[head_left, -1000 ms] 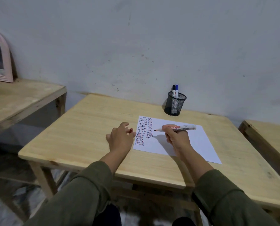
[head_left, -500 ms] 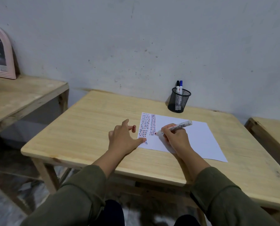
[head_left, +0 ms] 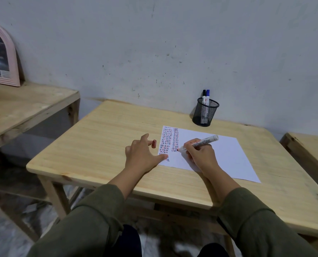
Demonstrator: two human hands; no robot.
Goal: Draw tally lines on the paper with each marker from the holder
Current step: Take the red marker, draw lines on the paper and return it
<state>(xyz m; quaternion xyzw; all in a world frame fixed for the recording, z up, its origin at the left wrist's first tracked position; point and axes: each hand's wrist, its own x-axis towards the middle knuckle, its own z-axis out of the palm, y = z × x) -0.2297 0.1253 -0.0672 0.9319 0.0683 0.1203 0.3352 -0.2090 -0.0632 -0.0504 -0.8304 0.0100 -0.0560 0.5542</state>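
Note:
A white paper [head_left: 223, 156] lies on the wooden table [head_left: 102, 138], with columns of red, blue and black tally lines at its left side. My right hand [head_left: 200, 154] grips a white marker [head_left: 207, 141] whose red tip touches the paper at the bottom of the second column. My left hand [head_left: 141, 156] rests beside the paper with its thumb on the paper's left edge, and a red marker cap [head_left: 153, 143] sits pinched at its fingers. A black mesh holder [head_left: 205, 113] stands at the back with a black-capped marker [head_left: 204, 95] and a blue-capped marker [head_left: 207, 94] in it.
A second wooden table [head_left: 24, 108] stands to the left with a pink arched mirror [head_left: 0, 58] leaning on the wall. Another wooden table's corner [head_left: 306, 151] is at the right. The grey wall runs right behind the holder.
My right hand tilted the marker down and brought its tip onto the paper. My left hand spread out, put its thumb on the paper's edge, and the red cap came into view.

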